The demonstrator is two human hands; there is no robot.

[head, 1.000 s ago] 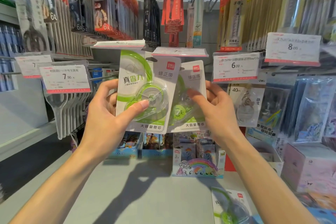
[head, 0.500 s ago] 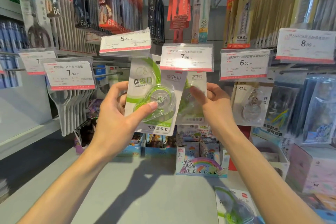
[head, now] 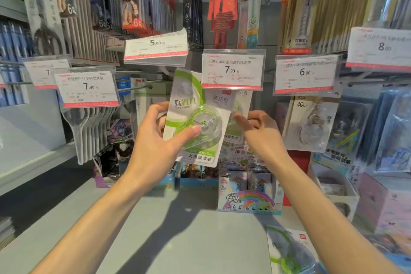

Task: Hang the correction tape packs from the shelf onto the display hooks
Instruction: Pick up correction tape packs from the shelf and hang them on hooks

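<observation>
My left hand (head: 153, 142) grips a green-and-white correction tape pack (head: 195, 115), thumb across its clear blister. The pack is raised under the 7.90 price tag (head: 232, 71), tilted a little, with its top edge behind the tag. A second pack (head: 239, 115) hangs just behind it, mostly hidden. My right hand (head: 262, 138) is beside that second pack, its fingertips touching the edge. The hook itself is hidden by the tag. Another correction tape pack (head: 289, 249) lies on the grey shelf (head: 178, 229) at the lower right.
Price tags at 5.00 (head: 155, 48) and 6.00 (head: 305, 73) flank the hook. A 40m tape pack (head: 311, 122) hangs to the right. Small boxed toys (head: 249, 198) stand at the back of the shelf. Clear plastic spoons (head: 86, 127) hang at the left.
Both hands have carried the packs up and back under the 7.90 tag. The second pack now sits further behind the front one, and my right hand has loosened to a fingertip touch.
</observation>
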